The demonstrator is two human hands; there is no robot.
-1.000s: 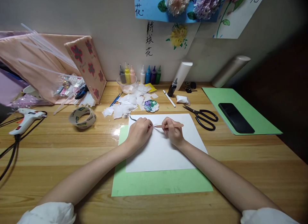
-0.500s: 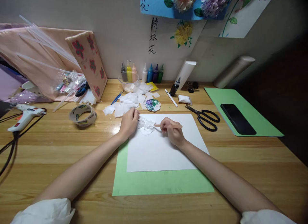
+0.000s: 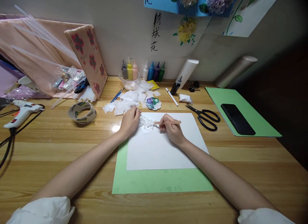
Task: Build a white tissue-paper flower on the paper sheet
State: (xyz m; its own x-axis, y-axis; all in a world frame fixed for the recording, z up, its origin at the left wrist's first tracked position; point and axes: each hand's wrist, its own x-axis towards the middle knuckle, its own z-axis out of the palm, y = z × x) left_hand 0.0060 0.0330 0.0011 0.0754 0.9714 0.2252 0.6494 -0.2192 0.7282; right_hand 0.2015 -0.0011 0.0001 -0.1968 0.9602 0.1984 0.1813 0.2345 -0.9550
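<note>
A ruffled cluster of white tissue paper (image 3: 146, 124) lies near the top left of a white sheet (image 3: 161, 153). My left hand (image 3: 130, 121) is closed at the cluster's left edge, its fingertips pinching the tissue and partly hidden by the hand itself. From the other side, my right hand (image 3: 172, 129) grips a flat wooden craft stick (image 3: 175, 122), which lies almost level. The stick's left end reaches the cluster's right edge; whether it presses in, I cannot tell. Under the white sheet is a larger green sheet (image 3: 161, 182).
Loose tissue squares (image 3: 130, 97) and a paint-stained palette (image 3: 153, 103) lie behind the sheet. Black scissors (image 3: 204, 116) and a phone (image 3: 237, 119) are to the right. At left are a tape roll (image 3: 82, 113) and a glue gun (image 3: 22, 113). Paint bottles (image 3: 151, 71) line the wall.
The camera view has shifted slightly. My right hand and the craft stick have moved a little upward; my left hand stays at the tissue cluster.
</note>
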